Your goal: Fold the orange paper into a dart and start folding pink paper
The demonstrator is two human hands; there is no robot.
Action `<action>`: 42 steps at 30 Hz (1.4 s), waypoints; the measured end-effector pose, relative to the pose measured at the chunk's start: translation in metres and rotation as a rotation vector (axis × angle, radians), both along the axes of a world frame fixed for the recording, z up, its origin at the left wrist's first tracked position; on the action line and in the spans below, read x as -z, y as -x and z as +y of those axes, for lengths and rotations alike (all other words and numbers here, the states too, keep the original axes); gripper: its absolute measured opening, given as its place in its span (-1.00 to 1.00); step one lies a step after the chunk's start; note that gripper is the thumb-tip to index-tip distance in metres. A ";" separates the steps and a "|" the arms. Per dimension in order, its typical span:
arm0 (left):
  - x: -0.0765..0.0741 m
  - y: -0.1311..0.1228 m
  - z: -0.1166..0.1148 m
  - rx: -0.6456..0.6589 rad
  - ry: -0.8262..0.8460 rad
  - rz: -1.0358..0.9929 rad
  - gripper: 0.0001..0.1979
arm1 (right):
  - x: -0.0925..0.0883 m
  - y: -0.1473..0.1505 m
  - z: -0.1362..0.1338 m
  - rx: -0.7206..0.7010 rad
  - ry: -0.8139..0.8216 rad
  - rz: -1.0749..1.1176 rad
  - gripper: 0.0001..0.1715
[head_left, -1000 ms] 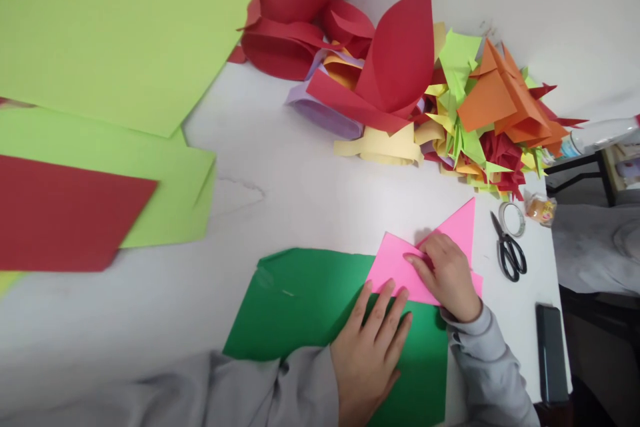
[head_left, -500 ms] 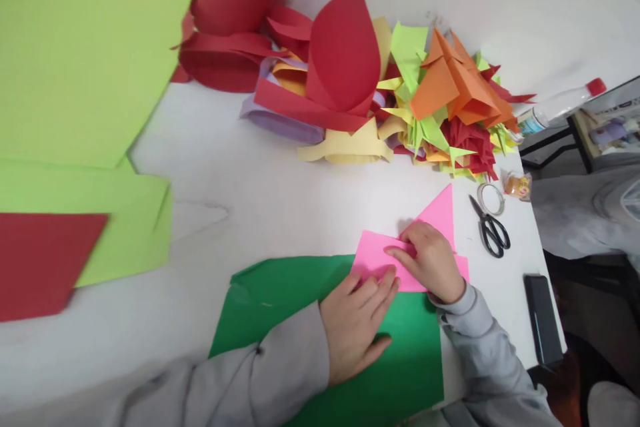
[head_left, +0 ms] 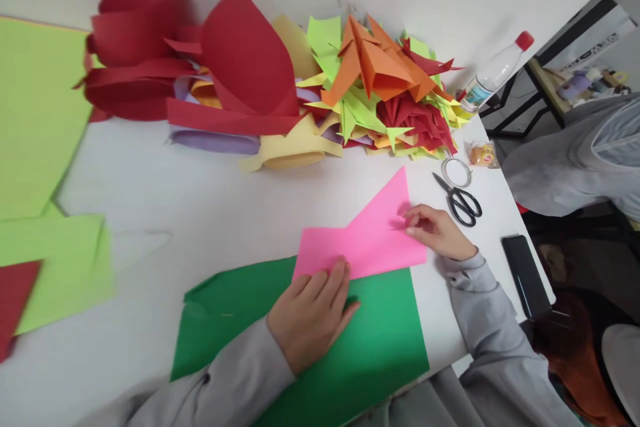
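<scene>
A folded sheet of pink paper (head_left: 360, 247) lies partly over a large green sheet (head_left: 380, 333), a pointed flap sticking up at its upper right. My left hand (head_left: 313, 313) lies open and flat, its fingertips on the pink paper's lower edge and its palm over the green sheet. At the right edge of the pink paper is my right hand (head_left: 435, 230), fingers loosely curled and thumb apart from them. Its fingertips overlap that edge; I see nothing gripped between them.
Black-handled scissors (head_left: 461, 200), a tape roll (head_left: 457, 172), a wrapped snack (head_left: 481, 154) and a phone (head_left: 526, 277) lie at right. Cut and folded paper pieces (head_left: 250, 60) line the wall, beside a bottle (head_left: 493, 77). Light green sheets (head_left: 40, 113) lie left. Another person's grey sleeve (head_left: 550, 153) shows.
My right hand has moved off the middle of the pink paper to its right edge. More of the fold now shows. The left hand stays at the lower edge. The view has shifted right.
</scene>
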State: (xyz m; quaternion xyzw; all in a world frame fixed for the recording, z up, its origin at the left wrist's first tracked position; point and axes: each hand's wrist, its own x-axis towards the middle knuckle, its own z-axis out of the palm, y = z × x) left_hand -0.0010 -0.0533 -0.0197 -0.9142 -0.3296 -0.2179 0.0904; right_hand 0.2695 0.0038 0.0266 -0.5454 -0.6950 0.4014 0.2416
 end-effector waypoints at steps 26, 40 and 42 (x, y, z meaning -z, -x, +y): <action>0.006 -0.010 0.059 0.323 0.326 0.105 -0.52 | 0.031 -0.002 0.002 -0.056 -0.405 -0.169 -0.59; -0.001 0.038 0.081 0.366 0.348 0.165 -0.40 | 0.026 0.009 -0.011 -0.327 -0.317 -0.093 -0.75; 0.003 0.036 0.081 0.345 0.316 0.155 -0.38 | 0.026 0.010 -0.013 -0.329 -0.360 -0.130 -0.79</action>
